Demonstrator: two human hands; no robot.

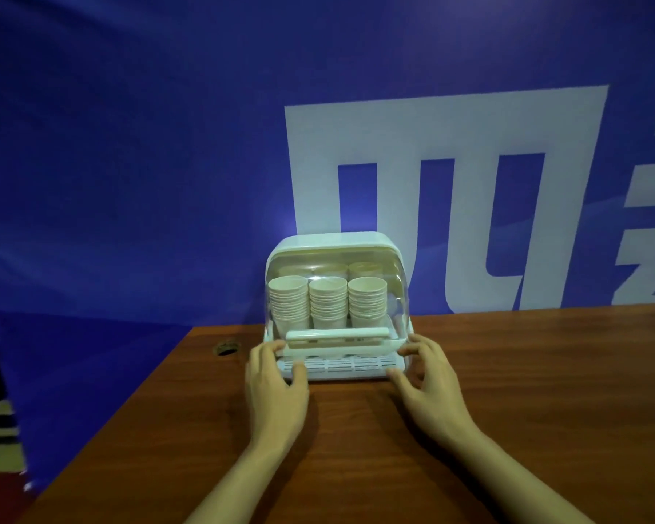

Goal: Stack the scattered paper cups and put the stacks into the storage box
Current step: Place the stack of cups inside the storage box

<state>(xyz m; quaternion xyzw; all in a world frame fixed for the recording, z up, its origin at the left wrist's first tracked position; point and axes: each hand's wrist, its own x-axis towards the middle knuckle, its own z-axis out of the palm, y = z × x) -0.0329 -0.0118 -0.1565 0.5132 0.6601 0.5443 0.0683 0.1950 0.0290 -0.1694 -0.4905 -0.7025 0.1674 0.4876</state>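
left hand and right hand reach forward, fingers loosely curved, flanking the white plastic storage box; grip cannot be told. stacked paper cups inside.

The place looked like a staged recording or display area, not a home. A big blue banner with large white characters filled the whole background. Before it stood a plain wooden desk with a round cable hole near its corner, as in an office.
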